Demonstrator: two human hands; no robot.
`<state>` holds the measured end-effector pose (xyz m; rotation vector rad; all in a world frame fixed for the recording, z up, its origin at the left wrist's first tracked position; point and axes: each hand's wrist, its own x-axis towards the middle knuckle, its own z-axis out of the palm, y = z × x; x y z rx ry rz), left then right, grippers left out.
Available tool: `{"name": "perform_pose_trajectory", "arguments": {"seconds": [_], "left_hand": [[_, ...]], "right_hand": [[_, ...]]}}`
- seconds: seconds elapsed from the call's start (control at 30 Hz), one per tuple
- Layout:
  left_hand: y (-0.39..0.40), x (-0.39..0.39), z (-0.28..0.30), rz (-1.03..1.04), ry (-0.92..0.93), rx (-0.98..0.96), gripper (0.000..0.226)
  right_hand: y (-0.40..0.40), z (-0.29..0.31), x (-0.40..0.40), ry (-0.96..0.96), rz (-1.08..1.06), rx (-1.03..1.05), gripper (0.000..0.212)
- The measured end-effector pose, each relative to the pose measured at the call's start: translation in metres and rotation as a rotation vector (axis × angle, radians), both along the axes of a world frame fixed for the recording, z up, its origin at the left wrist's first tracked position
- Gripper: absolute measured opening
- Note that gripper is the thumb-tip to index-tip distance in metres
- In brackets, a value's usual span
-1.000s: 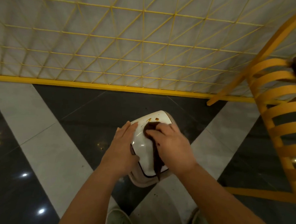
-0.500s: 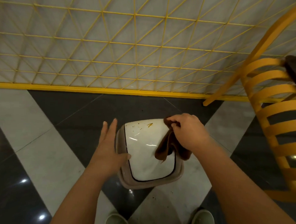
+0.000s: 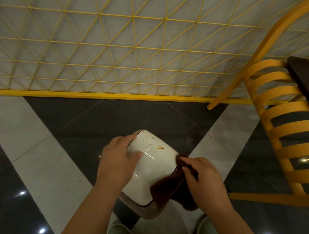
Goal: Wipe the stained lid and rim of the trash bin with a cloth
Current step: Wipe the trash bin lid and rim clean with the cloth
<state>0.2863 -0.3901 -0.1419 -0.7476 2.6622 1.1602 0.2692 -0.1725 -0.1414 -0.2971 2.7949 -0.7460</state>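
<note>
The trash bin (image 3: 147,211) sat on the tiled floor (image 3: 43,165) in the lower centre of the frame, its white lid (image 3: 152,162) facing up. The left hand (image 3: 118,161) rested on the lid's left edge, fingers mostly straight along the upper-left corner, thumb lying on the white surface; it braced the bin and gripped nothing. The right hand (image 3: 202,178) pinched the brown cloth (image 3: 167,187) between thumb and curled fingers at the lid's right edge, the loose end draping over the lower-right rim (image 3: 152,214). Compared with half a second earlier, the right hand had slid down from the lid's upper-right corner toward the lower right, dragging the cloth along the right-hand seam, and the bin looked turned a bit under the left hand. A second earlier the cloth was on the middle of the lid, so the work likely shifted from lid surface to rim. Orange-brown stains (image 3: 160,148) remained on the upper part of the lid, uncovered by cloth, so the lid was not done. Judged partway through; upper lid and left rim probably left. Yellow lattice fence (image 3: 117,54) across the top, yellow slatted chair (image 3: 279,131) at right.
</note>
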Motion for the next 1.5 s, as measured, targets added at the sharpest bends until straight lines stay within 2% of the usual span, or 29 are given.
{"name": "perform_pose_trajectory", "arguments": {"seconds": [0.1,0.17,0.23,0.3,0.4,0.5,0.57,0.67,0.73,0.8,0.9,1.0,1.2,1.27,1.33,1.43,1.5], "left_hand": [[0.019,0.006,-0.003,-0.218,-0.237,-0.099,0.108],[0.027,0.010,-0.008,-0.261,-0.282,-0.192,0.122],[0.028,0.009,-0.011,-0.236,-0.271,-0.192,0.122],[0.027,0.008,-0.012,-0.218,-0.267,-0.172,0.120],[0.029,0.007,-0.011,-0.218,-0.269,-0.173,0.119],[0.028,0.007,-0.012,-0.209,-0.258,-0.169,0.119],[0.027,0.006,-0.012,-0.207,-0.255,-0.151,0.120],[0.027,0.006,-0.012,-0.202,-0.238,-0.120,0.119],[0.027,0.006,-0.012,-0.206,-0.232,-0.116,0.118],[0.027,0.006,-0.012,-0.216,-0.238,-0.132,0.117],[0.027,0.007,-0.011,-0.236,-0.245,-0.152,0.115],[0.023,0.005,-0.012,-0.245,-0.242,-0.131,0.119],[0.016,0.001,-0.010,-0.297,-0.263,-0.135,0.121],[0.017,0.002,-0.010,-0.304,-0.265,-0.126,0.120],[0.017,0.002,-0.009,-0.313,-0.261,-0.128,0.118],[0.014,0.002,-0.007,-0.332,-0.270,-0.122,0.118],[0.011,0.003,-0.004,-0.334,-0.269,-0.103,0.121]], "right_hand": [[-0.006,0.000,0.004,0.074,0.041,0.013,0.032],[-0.016,0.003,0.010,0.097,0.129,0.031,0.030],[-0.021,0.001,0.012,0.152,0.217,0.031,0.033],[-0.019,-0.005,0.005,0.181,0.206,0.002,0.033],[-0.013,-0.016,-0.008,0.104,-0.015,-0.101,0.028],[-0.013,-0.020,-0.003,0.100,-0.132,-0.143,0.028],[-0.019,-0.016,0.011,0.116,-0.074,-0.123,0.028],[-0.031,-0.008,0.032,0.221,0.203,-0.055,0.030],[-0.031,-0.007,0.022,0.278,0.249,0.002,0.030],[-0.028,-0.011,0.002,0.176,0.083,-0.031,0.028],[-0.019,-0.027,-0.025,-0.121,-0.263,-0.224,0.031],[-0.014,-0.032,-0.022,-0.228,-0.365,-0.269,0.032],[-0.016,-0.019,0.017,0.188,-0.048,-0.162,0.029],[-0.020,-0.020,0.009,0.223,0.017,-0.165,0.027],[-0.022,-0.025,-0.005,0.106,-0.072,-0.219,0.027],[-0.018,-0.036,-0.024,-0.173,-0.314,-0.352,0.032],[-0.014,-0.041,-0.023,-0.297,-0.370,-0.393,0.035]]}}
